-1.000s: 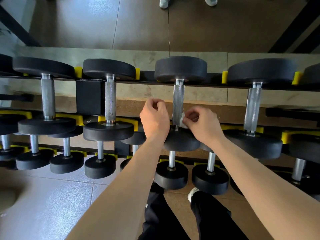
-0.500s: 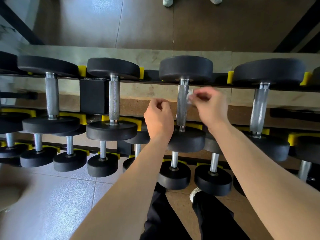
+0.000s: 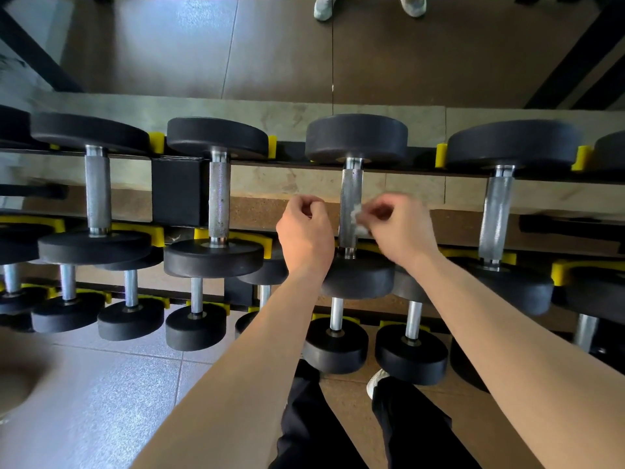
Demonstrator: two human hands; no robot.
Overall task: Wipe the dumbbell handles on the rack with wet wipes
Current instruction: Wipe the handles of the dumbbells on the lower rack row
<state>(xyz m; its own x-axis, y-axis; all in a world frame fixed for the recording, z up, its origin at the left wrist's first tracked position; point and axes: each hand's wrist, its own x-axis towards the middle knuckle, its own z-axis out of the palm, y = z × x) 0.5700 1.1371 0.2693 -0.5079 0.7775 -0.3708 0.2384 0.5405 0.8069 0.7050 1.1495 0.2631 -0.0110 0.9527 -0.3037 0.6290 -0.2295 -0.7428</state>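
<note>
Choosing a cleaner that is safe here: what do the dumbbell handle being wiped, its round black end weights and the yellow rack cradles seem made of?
Silver knurled handle: bare or plated steel, judging by its grey sheen. Black round end weights: matte, probably rubber-coated. Yellow rack cradles: smooth, likely plastic.

Two hands [image 3: 306, 231], one wipe [image 3: 357, 220]

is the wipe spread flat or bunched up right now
Bunched up. The wet wipe shows only as a small crumpled white wad pinched in the right hand, pressed against the dumbbell handle.
</note>
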